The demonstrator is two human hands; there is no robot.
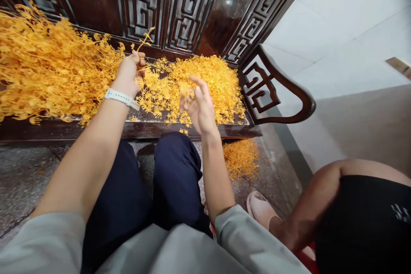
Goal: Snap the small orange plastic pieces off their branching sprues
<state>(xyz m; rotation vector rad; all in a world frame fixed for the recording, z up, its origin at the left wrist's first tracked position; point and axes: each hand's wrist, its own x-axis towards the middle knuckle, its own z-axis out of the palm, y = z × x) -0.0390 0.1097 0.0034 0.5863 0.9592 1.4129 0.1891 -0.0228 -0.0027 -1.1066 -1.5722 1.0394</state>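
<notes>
My left hand [130, 72], with a pale band at its wrist, is closed on a yellow plastic flower stem [146, 40] whose branched end sticks up past the fingers. It is beside the right end of a big heap of yellow branched stems [58, 68]. My right hand [201, 107] hovers over the front of a pile of small loose yellow plastic flowers [212, 72]. Its fingers are apart, the index finger stretched out. A blurred yellow piece [185, 90] shows by the fingertips; whether it touches them is unclear.
Both heaps lie on a dark wooden bench [141, 129] with a carved back [186, 13] and a curved armrest [305, 102] at right. Bare yellow stems [242, 158] are piled on the floor below. Another person's leg [314, 197] is close on the right.
</notes>
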